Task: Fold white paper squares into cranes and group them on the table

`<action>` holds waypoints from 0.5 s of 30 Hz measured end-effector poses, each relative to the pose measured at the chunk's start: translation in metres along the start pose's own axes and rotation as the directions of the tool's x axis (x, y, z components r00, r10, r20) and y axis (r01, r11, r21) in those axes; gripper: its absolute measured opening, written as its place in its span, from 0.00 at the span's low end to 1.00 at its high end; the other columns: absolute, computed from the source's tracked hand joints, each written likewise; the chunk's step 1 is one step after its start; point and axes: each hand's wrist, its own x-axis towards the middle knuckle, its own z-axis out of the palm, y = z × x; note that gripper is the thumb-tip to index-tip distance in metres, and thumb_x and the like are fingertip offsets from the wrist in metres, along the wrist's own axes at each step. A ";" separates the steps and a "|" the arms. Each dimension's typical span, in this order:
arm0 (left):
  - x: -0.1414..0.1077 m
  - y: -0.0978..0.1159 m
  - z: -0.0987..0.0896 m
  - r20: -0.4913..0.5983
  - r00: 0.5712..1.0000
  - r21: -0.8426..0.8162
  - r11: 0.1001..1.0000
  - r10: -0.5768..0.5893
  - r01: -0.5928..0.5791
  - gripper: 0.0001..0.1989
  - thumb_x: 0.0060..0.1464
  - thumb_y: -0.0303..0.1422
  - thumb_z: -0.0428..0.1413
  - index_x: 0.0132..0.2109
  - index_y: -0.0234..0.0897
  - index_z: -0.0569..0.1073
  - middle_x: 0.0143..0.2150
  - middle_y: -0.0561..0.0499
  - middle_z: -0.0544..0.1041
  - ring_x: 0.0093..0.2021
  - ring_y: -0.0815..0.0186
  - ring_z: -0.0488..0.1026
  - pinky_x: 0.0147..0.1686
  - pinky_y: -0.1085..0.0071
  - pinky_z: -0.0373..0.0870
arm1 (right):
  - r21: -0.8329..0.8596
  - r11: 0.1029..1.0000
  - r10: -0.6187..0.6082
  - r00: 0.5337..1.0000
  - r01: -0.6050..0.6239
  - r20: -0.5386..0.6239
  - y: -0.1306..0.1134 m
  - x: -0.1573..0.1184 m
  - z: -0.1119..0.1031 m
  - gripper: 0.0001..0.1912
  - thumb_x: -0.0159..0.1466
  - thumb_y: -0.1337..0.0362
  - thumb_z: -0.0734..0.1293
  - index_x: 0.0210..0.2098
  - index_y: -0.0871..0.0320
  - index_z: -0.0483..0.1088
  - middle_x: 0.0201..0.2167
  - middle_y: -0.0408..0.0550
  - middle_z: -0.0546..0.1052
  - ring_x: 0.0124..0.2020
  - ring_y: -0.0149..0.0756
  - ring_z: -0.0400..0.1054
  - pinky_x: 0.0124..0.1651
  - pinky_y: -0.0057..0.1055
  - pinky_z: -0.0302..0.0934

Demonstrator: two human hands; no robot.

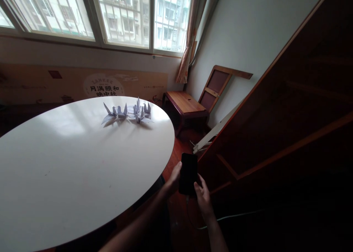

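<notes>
A black smartphone (pixel 188 174) with a dark screen is held upright beyond the right edge of the white table. My left hand (pixel 174 176) grips its left side, with the thumb along the edge. On the other side, my right hand (pixel 202 194) closes round the lower right edge, its thumb near the screen. A thin pale cable (pixel 188 204) runs down from the phone's bottom end. Several folded paper cranes (pixel 139 114) stand in a cluster near the table's far right edge, apart from both hands.
The white oval table (pixel 91 171) fills the left side. Behind it, a low wooden stool (pixel 187 100) stands by the wall beside a leaning wooden frame (pixel 213 86). Dark wooden furniture (pixel 275 141) rises close on the right. A printed cardboard panel (pixel 132 83) lies below the window.
</notes>
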 end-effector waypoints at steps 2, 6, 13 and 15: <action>-0.003 0.007 -0.001 -0.018 1.000 -0.020 1.000 -0.004 0.004 0.16 0.62 0.39 0.53 0.52 0.34 0.70 0.53 0.46 0.71 0.49 0.58 0.71 0.47 0.58 0.72 | 0.081 0.996 0.040 0.998 -0.044 0.049 -0.005 -0.001 0.006 0.32 0.59 0.48 0.69 0.58 0.55 0.63 0.55 0.54 0.73 0.55 0.46 0.69 0.56 0.41 0.65; -0.009 0.019 -0.004 -0.033 0.999 -0.040 0.999 -0.010 0.009 0.16 0.62 0.39 0.54 0.53 0.34 0.70 0.53 0.46 0.71 0.49 0.57 0.71 0.47 0.58 0.72 | 0.148 0.983 0.087 0.985 -0.109 0.151 -0.010 -0.003 0.019 0.29 0.56 0.52 0.72 0.53 0.55 0.65 0.47 0.51 0.77 0.49 0.46 0.72 0.47 0.38 0.69; -0.019 0.030 -0.008 -0.032 0.999 -0.066 0.997 -0.034 0.032 0.16 0.62 0.38 0.53 0.53 0.35 0.70 0.53 0.45 0.71 0.49 0.58 0.71 0.47 0.58 0.72 | 0.131 0.990 0.036 0.998 -0.043 0.056 -0.008 0.001 0.036 0.25 0.53 0.54 0.73 0.47 0.56 0.68 0.43 0.49 0.78 0.46 0.43 0.72 0.49 0.38 0.67; -0.021 0.032 -0.009 -0.029 0.999 -0.071 0.997 -0.041 0.039 0.16 0.62 0.38 0.53 0.53 0.35 0.70 0.53 0.45 0.71 0.49 0.58 0.72 0.47 0.58 0.72 | 0.137 0.989 0.045 0.998 -0.051 0.041 -0.008 0.002 0.040 0.25 0.54 0.53 0.73 0.47 0.57 0.68 0.42 0.49 0.78 0.45 0.44 0.73 0.47 0.39 0.68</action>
